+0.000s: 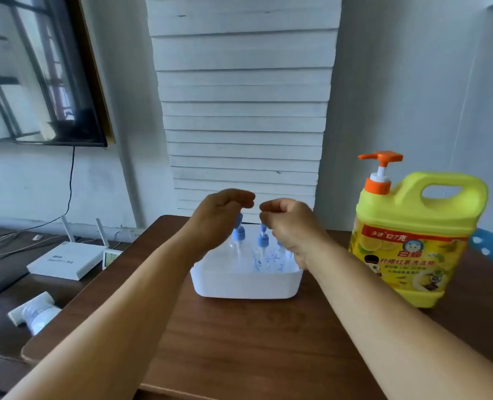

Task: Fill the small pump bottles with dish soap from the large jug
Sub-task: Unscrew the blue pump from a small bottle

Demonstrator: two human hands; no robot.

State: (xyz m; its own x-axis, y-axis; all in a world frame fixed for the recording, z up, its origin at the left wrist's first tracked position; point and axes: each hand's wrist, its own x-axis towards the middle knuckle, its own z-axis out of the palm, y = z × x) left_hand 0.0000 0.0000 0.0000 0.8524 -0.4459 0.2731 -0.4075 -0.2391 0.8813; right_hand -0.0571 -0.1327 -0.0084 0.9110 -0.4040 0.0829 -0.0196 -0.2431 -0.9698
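Left hand [220, 219] pinching blue pump top of clear small bottle [238, 238] in white plastic tub [246, 285], frame centre; right hand [290, 226] pinching neighbouring bottle's pump [262, 236]. Yellow handled jug [412, 235] at right on brown wooden surface [254, 342].

Dark wooden table [239, 342] bearing a white tub [246, 285] near its centre. Yellow soap jug [412, 235] with orange pump stands upright to the right, apart from the tub.

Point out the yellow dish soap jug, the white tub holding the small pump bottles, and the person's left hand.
yellow dish soap jug [412, 226]: head view, upper body above the label.
white tub [246, 285]: head view, front wall.
left hand [219, 217]: head view, back of the hand.
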